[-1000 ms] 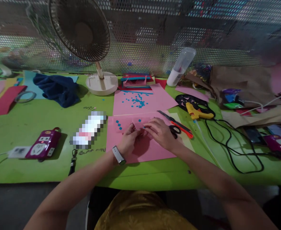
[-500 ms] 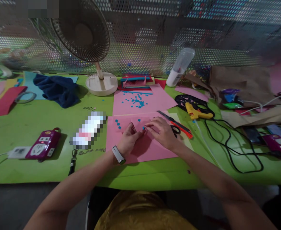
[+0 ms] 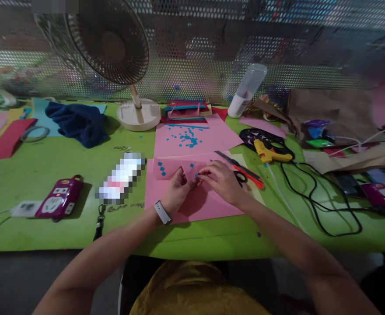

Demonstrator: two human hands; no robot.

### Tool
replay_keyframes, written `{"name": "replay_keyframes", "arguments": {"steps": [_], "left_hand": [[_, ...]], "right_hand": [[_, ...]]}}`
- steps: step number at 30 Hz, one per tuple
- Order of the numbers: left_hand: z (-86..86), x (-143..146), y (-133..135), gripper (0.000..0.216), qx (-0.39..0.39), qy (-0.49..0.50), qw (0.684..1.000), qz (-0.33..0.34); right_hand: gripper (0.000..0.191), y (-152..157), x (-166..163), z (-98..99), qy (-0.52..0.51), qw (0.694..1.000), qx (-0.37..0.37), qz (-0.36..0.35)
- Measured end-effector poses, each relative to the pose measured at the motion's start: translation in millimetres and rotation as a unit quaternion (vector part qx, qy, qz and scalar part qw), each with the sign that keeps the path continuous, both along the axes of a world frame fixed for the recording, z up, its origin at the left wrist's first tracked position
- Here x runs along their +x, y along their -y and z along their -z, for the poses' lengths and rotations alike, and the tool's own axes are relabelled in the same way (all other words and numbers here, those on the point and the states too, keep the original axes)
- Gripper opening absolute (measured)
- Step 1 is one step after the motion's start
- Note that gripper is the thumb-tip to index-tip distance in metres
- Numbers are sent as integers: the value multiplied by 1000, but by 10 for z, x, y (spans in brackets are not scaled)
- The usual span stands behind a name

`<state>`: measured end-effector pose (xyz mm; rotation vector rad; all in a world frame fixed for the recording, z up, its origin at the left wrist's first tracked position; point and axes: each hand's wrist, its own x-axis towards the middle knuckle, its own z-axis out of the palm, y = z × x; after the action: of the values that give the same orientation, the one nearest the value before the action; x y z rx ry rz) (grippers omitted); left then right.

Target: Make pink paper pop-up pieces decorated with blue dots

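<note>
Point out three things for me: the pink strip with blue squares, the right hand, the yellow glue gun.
pink strip [image 3: 175, 163]: head view, bare surface
right hand [image 3: 224, 181]: head view, back of the hand
yellow glue gun [image 3: 268, 154]: head view, middle of its body

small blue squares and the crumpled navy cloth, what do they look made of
Small blue squares: probably matt paper or thin card; they look flat and angular, without shine. Crumpled navy cloth: likely soft, dull fabric, since it bunches in folds.
</note>
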<state>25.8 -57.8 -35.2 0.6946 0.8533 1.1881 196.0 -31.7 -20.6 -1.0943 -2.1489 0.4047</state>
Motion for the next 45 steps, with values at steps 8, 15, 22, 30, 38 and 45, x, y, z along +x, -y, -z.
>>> {"name": "replay_keyframes", "arguments": {"steps": [8, 15, 22, 30, 38, 45], "left_hand": [[9, -7, 6, 39, 10, -8, 1000, 11], [5, 22, 29, 34, 40, 1, 999, 15], [0, 35, 38, 32, 51, 16, 998, 14], [30, 20, 42, 28, 57, 11, 998, 24], [44, 20, 32, 30, 65, 14, 997, 37], [22, 25, 47, 29, 74, -1, 997, 35]], "right_hand": [[8, 2, -6, 13, -7, 1000, -1, 3], [7, 1, -58, -10, -91, 993, -66, 31], [7, 22, -103, -18, -89, 992, -61, 68], [7, 82, -144, 32, -93, 991, -8, 97], [10, 53, -146, 48, -118, 989, -19, 85], [7, 41, -154, 55, -126, 989, -1, 82]]}}
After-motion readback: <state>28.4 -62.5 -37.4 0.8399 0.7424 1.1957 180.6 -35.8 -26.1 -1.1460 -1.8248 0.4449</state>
